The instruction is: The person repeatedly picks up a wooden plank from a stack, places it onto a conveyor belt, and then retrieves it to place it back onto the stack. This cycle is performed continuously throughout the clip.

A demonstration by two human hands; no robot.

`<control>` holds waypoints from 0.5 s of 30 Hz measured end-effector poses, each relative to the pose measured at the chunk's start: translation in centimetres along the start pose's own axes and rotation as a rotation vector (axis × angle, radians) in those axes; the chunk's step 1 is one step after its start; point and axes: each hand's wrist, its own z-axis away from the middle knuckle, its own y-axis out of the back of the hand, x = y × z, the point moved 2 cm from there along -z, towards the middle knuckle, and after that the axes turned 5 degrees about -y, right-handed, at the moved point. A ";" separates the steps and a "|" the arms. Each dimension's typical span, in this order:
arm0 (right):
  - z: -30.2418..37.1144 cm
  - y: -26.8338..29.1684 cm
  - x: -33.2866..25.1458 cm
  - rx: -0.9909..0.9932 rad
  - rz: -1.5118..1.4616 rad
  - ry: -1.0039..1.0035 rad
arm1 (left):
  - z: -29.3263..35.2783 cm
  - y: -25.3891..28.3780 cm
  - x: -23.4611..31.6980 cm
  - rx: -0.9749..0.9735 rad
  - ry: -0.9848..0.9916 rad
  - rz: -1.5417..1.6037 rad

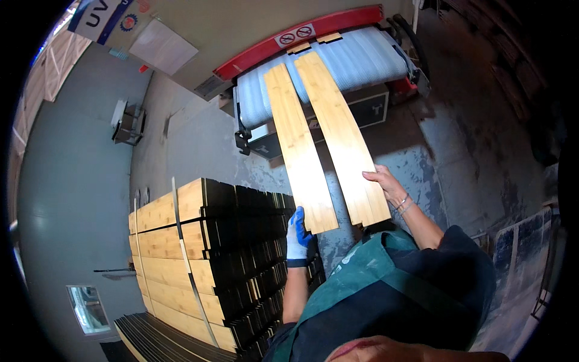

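Two long light wooden planks stretch side by side from my hands to a conveyor belt (374, 63), their far ends resting on its ribbed bluish-white surface. My left hand (298, 236), in a blue and white glove, grips the near end of the left plank (298, 145) at its outer edge. The bare right hand (386, 183) clasps the right plank (341, 136) along its outer edge, thumb on top. A narrow gap separates the planks. Beyond them, two short plank ends (329, 38) show beneath a red guard bar (253, 55). Fingers under the planks are hidden.
To my left stands a tall strapped stack of planks (169, 241) with dark edges. The belt sits on a machine with a dark lower box (369, 110). A grey panel (520, 265) leans at the right. A small metal stand (128, 122) is on the far floor.
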 end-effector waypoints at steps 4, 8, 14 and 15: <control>-4.0 0.2 -0.2 -0.027 -0.024 0.016 | -4.6 -0.2 0.6 0.098 0.704 1.077; -6.9 0.3 -0.6 -0.036 -0.041 0.027 | -6.4 0.2 -1.3 0.072 0.605 1.031; -9.9 0.2 -1.7 -0.085 -0.092 -0.024 | -9.6 -0.2 -0.5 0.110 0.720 1.197; -10.4 0.2 -1.8 -0.091 -0.106 -0.030 | -10.2 -0.3 -1.2 0.107 0.713 1.177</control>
